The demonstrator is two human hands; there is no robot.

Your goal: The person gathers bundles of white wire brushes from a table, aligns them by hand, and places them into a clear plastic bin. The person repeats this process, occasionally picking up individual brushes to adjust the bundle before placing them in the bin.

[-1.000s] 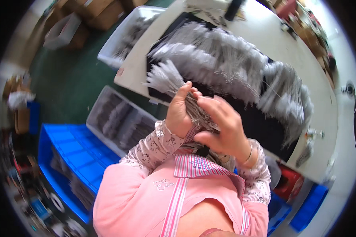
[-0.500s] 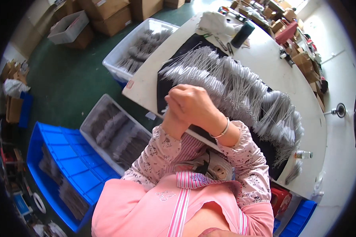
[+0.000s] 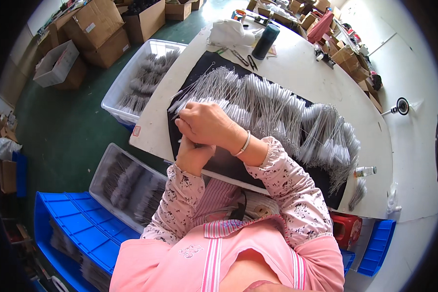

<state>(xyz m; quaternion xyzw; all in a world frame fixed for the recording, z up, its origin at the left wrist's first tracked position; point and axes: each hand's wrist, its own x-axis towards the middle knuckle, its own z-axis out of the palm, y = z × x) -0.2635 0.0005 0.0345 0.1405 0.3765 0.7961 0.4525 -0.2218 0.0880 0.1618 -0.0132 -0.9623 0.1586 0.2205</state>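
My right hand (image 3: 208, 124), with a bracelet at the wrist, is closed in a loose fist right over my left hand (image 3: 193, 156). The fingers of my left hand are curled beneath it. Whatever lies between the two hands is hidden. Just beyond them, a long heap of thin wire brushes (image 3: 265, 104) with pale bristles and looped wire ends spreads over a black cloth (image 3: 179, 141) on the white table (image 3: 350, 92). Neither hand visibly touches the heap.
Scissors (image 3: 252, 62), a dark green cylinder (image 3: 265, 42) and a white cloth (image 3: 231, 33) lie at the far end. A small bottle (image 3: 365, 171) is on the right. Bins with brushes stand left: a clear bin (image 3: 113, 95), a grey bin (image 3: 102, 168) and a blue crate (image 3: 90, 214).
The view has shifted, so the table sits lower and farther left. My right hand has lifted slightly off my left, and a gap shows between them.
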